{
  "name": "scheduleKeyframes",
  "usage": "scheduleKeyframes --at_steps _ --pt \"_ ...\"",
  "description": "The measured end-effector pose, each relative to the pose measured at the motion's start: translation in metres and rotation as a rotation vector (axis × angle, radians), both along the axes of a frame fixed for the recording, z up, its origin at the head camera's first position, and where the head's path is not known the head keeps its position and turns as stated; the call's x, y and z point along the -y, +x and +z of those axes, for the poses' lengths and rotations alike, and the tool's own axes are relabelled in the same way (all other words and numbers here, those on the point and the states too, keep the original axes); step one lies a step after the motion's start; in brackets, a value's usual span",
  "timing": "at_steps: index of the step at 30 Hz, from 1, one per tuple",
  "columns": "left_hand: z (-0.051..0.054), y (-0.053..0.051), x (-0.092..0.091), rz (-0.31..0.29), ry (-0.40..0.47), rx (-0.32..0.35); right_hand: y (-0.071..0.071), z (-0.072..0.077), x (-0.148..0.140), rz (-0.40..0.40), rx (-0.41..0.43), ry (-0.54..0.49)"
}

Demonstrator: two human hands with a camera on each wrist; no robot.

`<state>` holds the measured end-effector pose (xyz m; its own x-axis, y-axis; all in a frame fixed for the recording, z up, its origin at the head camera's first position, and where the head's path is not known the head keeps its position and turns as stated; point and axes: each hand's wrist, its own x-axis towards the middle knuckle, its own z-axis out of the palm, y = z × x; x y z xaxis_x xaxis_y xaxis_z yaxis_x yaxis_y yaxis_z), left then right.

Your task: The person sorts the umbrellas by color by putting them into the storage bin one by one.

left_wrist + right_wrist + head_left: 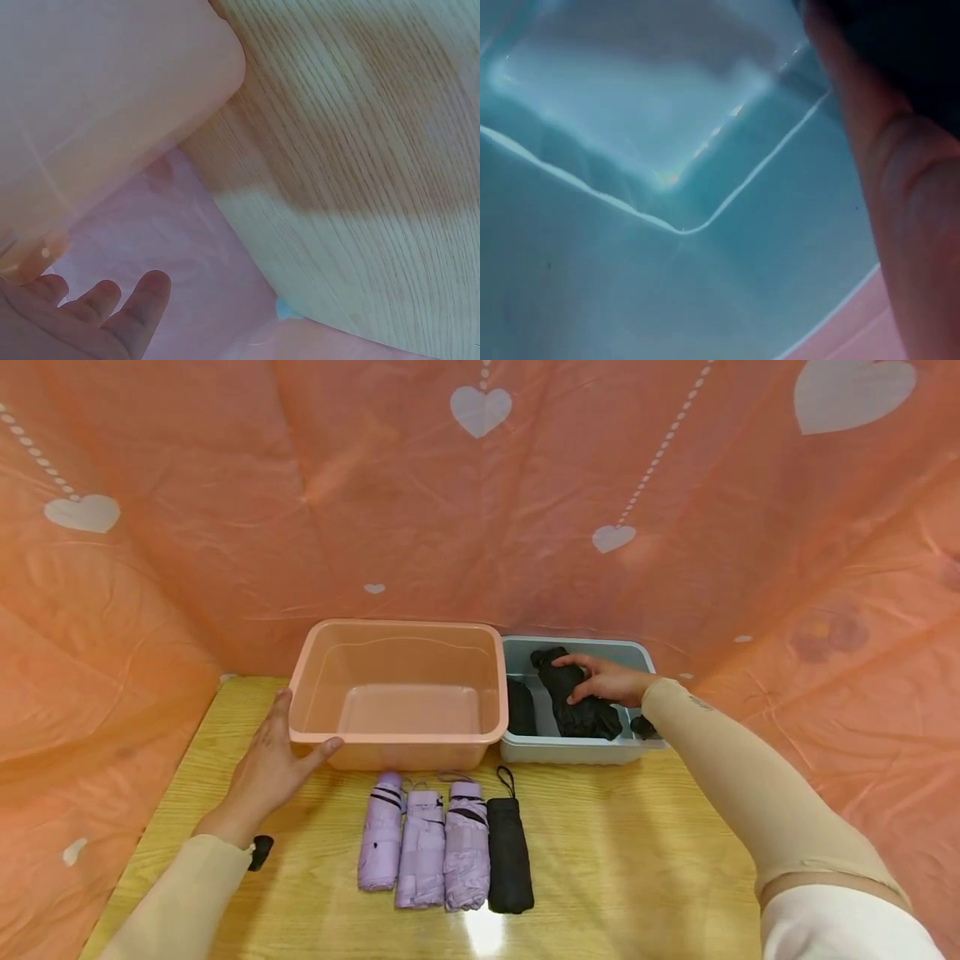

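Observation:
In the head view my right hand grips a black folded umbrella inside the grey-blue bin; the right wrist view shows part of this hand beside a dark shape. My left hand rests on the left front corner of the orange bin, fingers spread; its fingers show at the bin's edge in the left wrist view. Three purple folded umbrellas and a black one lie in a row on the table before the bins.
Another black item lies at the left inside the grey-blue bin, and a dark piece shows at its right end. Orange sheeting with white hearts hangs behind and at both sides of the wooden table.

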<state>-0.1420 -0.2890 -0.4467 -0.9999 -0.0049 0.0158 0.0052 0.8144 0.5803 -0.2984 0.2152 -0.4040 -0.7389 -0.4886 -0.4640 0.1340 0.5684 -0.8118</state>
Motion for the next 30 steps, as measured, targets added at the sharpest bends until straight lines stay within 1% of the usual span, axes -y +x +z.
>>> scheduleKeyframes --at_steps 5,10,16,20,23,26,30 --pt "0.000 0.004 -0.001 -0.002 0.002 -0.003 -0.002 -0.009 0.004 0.009 0.015 0.036" --pt "0.002 0.007 -0.002 -0.015 0.011 -0.014 -0.002 -0.019 0.005 0.024 0.015 0.105" --pt "0.004 0.011 -0.003 -0.024 0.014 -0.013 -0.003 -0.024 0.010 0.056 0.041 0.164" --pt "0.004 0.014 -0.003 -0.023 0.011 -0.019 -0.004 -0.027 0.013 0.065 0.075 0.165" --pt "0.004 0.015 -0.004 -0.026 0.011 -0.026 -0.002 -0.030 0.014 0.045 0.105 0.162" --pt "0.005 0.017 -0.004 -0.026 0.005 -0.033 0.000 -0.034 0.014 0.027 0.108 0.171" --pt "0.006 0.018 -0.004 -0.023 0.001 -0.037 0.001 -0.041 0.015 0.024 0.098 0.178"
